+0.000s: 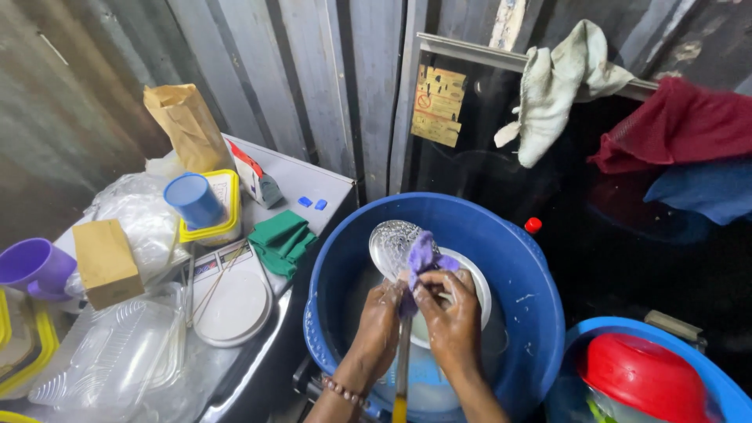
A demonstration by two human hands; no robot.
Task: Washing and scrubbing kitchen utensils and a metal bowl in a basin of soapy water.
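Note:
Over a big blue basin (517,258) my two hands work on a metal skimmer ladle (390,241) with a perforated round head and a long handle that ends in yellow. My left hand (380,321) grips the handle just below the head. My right hand (450,317) presses a purple cloth (421,257) against the head's right edge. A white plate (478,286) lies in the basin under my hands, in soapy water.
A grey cabinet top at left holds a white round lid (235,309), green cloth (282,241), blue cup (193,200), purple mug (35,266), brown box (106,262) and clear plastic trays (117,352). Another blue basin with a red bowl (642,376) stands at lower right. Cloths hang on a rail.

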